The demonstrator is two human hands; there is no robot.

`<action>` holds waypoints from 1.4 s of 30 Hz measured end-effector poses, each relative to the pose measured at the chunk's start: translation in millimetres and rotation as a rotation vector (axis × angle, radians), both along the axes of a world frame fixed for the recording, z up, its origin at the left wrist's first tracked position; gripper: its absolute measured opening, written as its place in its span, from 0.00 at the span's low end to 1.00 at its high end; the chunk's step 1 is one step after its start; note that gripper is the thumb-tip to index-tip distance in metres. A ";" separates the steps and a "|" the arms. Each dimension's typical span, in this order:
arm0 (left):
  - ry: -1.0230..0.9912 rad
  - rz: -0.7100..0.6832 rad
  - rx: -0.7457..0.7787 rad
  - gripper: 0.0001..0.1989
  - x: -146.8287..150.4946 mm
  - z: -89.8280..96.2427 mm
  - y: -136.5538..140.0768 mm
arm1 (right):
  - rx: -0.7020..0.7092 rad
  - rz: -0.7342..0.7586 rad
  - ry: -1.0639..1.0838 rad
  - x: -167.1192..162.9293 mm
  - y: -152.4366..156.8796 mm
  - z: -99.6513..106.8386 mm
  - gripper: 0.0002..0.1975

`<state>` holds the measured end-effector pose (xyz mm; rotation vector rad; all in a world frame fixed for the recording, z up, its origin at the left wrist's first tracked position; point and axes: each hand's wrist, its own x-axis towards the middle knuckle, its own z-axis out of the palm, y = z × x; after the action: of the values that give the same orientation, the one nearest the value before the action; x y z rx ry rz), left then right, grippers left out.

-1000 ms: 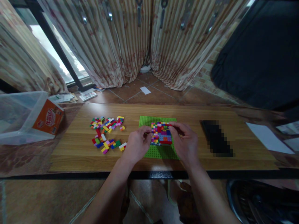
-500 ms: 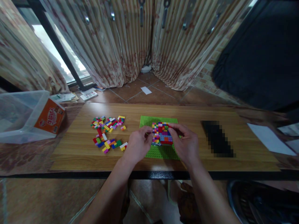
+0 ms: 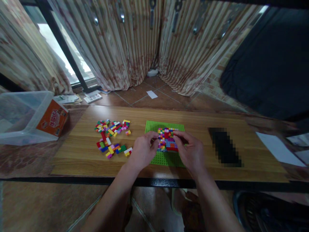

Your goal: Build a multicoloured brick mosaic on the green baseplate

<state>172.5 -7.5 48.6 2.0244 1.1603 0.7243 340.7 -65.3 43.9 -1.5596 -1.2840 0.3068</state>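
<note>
A many-coloured block of toy bricks [image 3: 166, 139] is over the middle of a green studded baseplate [image 3: 164, 159]. My left hand [image 3: 144, 147] pinches the block's left edge between thumb and fingers. From the other side, my right hand [image 3: 191, 149] has its thumb and fingers closed at the right edge, with the fingertips over the upper right bricks. The right hand hides part of that edge. Whether the block is fixed to the baseplate or held just above it, I cannot tell.
Loose bricks [image 3: 111, 129] lie in a spread group on the left of the wooden board [image 3: 77, 151]. A blurred-out dark object [image 3: 224, 146] rests at the right. Beyond the board's left end stands a clear plastic bin [image 3: 26, 112]; white paper [image 3: 277, 148] is at the right end.
My right fingertips have shifted slightly left across the block's upper right. The left hand keeps its grip. The whole view has tilted a little.
</note>
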 end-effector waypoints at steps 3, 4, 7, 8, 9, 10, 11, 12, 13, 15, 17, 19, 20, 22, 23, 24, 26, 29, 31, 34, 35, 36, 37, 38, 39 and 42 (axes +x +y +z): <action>0.009 0.004 -0.010 0.09 0.1 1.1 -0.3 | -0.027 0.015 -0.013 -0.5 0.6 -1.2 0.10; 0.010 0.008 -0.015 0.09 0.1 1.6 -0.5 | -0.037 0.019 -0.021 -0.6 0.9 -1.8 0.10; 0.006 0.012 -0.030 0.09 0.4 3.2 -1.0 | -0.054 0.006 -0.045 -0.5 1.6 -3.4 0.11; 0.006 0.011 -0.032 0.09 0.5 3.8 -1.2 | -0.055 -0.002 -0.048 -0.5 1.8 -3.8 0.11; 0.009 0.010 -0.031 0.09 0.5 4.3 -1.5 | -0.058 -0.008 -0.046 -0.6 1.9 -4.1 0.11; 0.014 0.009 -0.029 0.09 0.5 4.9 -1.8 | -0.062 -0.015 -0.040 -0.7 2.0 -4.3 0.12; 0.019 0.010 -0.028 0.09 0.5 5.4 -2.1 | -0.067 -0.021 -0.032 -0.9 2.1 -4.4 0.12; 0.023 0.012 -0.027 0.09 0.4 5.8 -2.5 | -0.073 -0.029 -0.024 -1.1 2.2 -4.4 0.12; 0.024 0.016 -0.028 0.08 0.4 6.1 -2.7 | -0.080 -0.037 -0.019 -1.4 2.3 -4.3 0.12; 0.022 0.020 -0.031 0.08 0.2 6.3 -3.1 | -0.093 -0.052 -0.014 -1.9 2.7 -4.2 0.13; 0.018 0.015 -0.031 0.08 0.1 6.2 -3.0 | -0.105 -0.065 -0.014 -2.5 3.1 -4.4 0.13; 0.012 0.006 -0.030 0.08 0.0 6.0 -2.8 | -0.114 -0.079 -0.010 -2.9 3.6 -4.8 0.13; 0.008 0.000 -0.031 0.08 0.0 5.9 -2.7 | -0.116 -0.088 -0.009 -3.0 3.7 -4.9 0.13; -0.002 -0.001 -0.032 0.08 0.0 6.0 -2.6 | -0.118 -0.101 -0.016 -3.0 3.5 -4.9 0.14; -0.005 0.000 -0.032 0.08 0.1 6.1 -2.7 | -0.120 -0.104 -0.025 -3.0 3.3 -4.8 0.14; -0.006 0.001 -0.032 0.08 0.2 6.2 -2.7 | -0.122 -0.106 -0.035 -2.9 3.1 -4.6 0.15; -0.003 0.006 -0.032 0.08 0.4 6.4 -3.0 | -0.127 -0.107 -0.047 -2.8 2.9 -4.3 0.15; 0.001 0.013 -0.042 0.08 0.7 6.2 -3.2 | -0.123 -0.114 -0.015 -3.2 3.9 -5.1 0.15; -0.001 0.014 -0.044 0.08 0.8 5.6 -3.3 | -0.115 -0.135 0.032 -4.0 5.3 -5.8 0.14; 0.003 0.009 -0.041 0.09 0.6 4.3 -3.3 | -0.105 -0.164 0.080 -5.7 7.2 -5.9 0.13; 0.005 0.008 -0.042 0.09 0.5 4.0 -3.4 | -0.103 -0.168 0.086 -6.3 7.4 -5.7 0.12; 0.008 0.009 -0.043 0.09 0.5 3.9 -3.5 | -0.102 -0.169 0.088 -6.8 7.5 -5.3 0.12; 0.010 0.011 -0.045 0.09 0.5 3.9 -3.7 | -0.101 -0.169 0.089 -7.1 7.3 -5.1 0.12; 0.011 0.013 -0.048 0.09 0.6 4.2 -3.9 | -0.101 -0.167 0.089 -7.3 7.1 -4.9 0.12; 0.012 0.016 -0.050 0.09 0.7 4.5 -4.2 | -0.102 -0.162 0.088 -7.3 6.9 -4.8 0.12; 0.014 0.018 -0.054 0.09 0.9 6.0 -4.8 | -0.114 -0.153 0.096 -6.5 6.6 -5.5 0.11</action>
<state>173.4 -12.3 54.5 1.9791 1.1951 0.6818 334.2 -58.7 38.5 -1.7085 -1.0826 0.3584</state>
